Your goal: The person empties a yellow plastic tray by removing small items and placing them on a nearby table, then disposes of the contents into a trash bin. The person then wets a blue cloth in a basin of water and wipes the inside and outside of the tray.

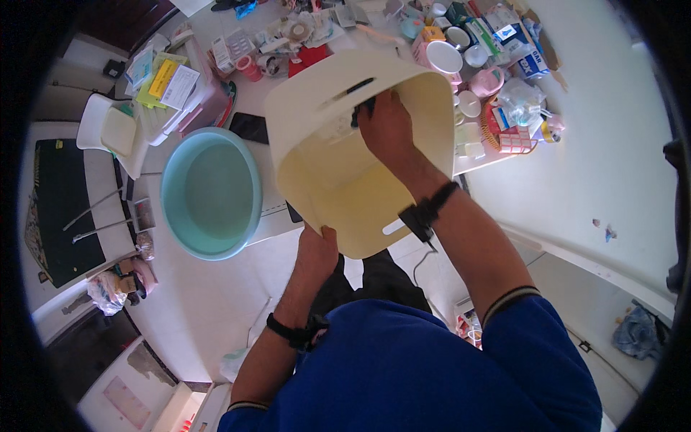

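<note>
A cream plastic storage bin point(351, 189) with slotted handles is tilted in front of me, its open mouth facing my body. My left hand point(317, 249) grips the bin's near left rim, the thumb inside and the fingers hidden behind the wall. Inside the bin, my right hand point(386, 129) presses a dark cloth point(363, 112) against the far inner wall below a handle slot. Most of the cloth is hidden by the fingers. To the left stands a light-blue plastic basin point(210, 194) holding cloudy water.
A black phone point(250, 128) lies behind the basin. Far left sits a clear storage box point(173, 116) with packets on its lid, beside a white chair point(110, 129). Cups, boxes and a wicker basket point(507, 129) crowd the table's back right. A wall point(604, 135) bounds the right side.
</note>
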Available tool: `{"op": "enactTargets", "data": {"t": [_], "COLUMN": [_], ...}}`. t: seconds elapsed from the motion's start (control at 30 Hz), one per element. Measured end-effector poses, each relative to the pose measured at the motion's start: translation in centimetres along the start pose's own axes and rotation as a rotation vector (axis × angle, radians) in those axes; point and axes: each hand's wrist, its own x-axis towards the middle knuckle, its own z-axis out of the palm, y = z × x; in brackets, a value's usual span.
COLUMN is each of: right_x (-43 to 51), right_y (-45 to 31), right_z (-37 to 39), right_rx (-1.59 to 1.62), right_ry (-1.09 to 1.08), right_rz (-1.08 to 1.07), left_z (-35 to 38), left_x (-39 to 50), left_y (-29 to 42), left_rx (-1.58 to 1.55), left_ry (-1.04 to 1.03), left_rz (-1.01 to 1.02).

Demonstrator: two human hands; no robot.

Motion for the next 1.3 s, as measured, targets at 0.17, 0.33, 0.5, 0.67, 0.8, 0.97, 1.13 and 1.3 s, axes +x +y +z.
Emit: {"op": "enactTargets", "data": {"t": [0.17,0.33,0.5,0.67,0.8,0.97,1.13,1.3], "right_x": [1.2,-5.0,-7.9,-9.2,-5.3,0.0,0.6,-5.2], "right_y": [1.3,4.9,4.5,-3.2,-4.4,-6.7,-8.8,-5.3], "right_z": [5.1,6.8,6.8,10.8,12.4,10.5,7.8,8.9], "right_rx": [-0.234,-0.262,-0.169,0.168,0.229,0.571,0.569,0.258], "right_ry": [-0.131,-0.544,-0.761,-0.809,-0.733,-0.136,-0.282,-0.626], "right_rz": [0.18,0.425,0.369,0.221,0.225,-0.299,-0.149,0.147], "left_z": [-0.3,-0.9,-0.9,-0.6,-1.0,-0.4,-0.8,-1.2], "left_x": [-0.6,0.2,1.0,1.1,0.6,-0.3,-0.5,0.4], "left_y": [0.8,0.5,-0.8,-1.3,-0.8,0.5,1.4,0.5], "left_rx": [0.067,-0.305,-0.096,0.055,0.101,0.196,0.246,0.112], "left_ry": [0.033,-0.022,-0.083,-0.099,-0.106,-0.059,-0.071,-0.079], "left_rz": [0.068,-0.133,-0.046,-0.055,0.006,0.021,-0.015,0.063]}}
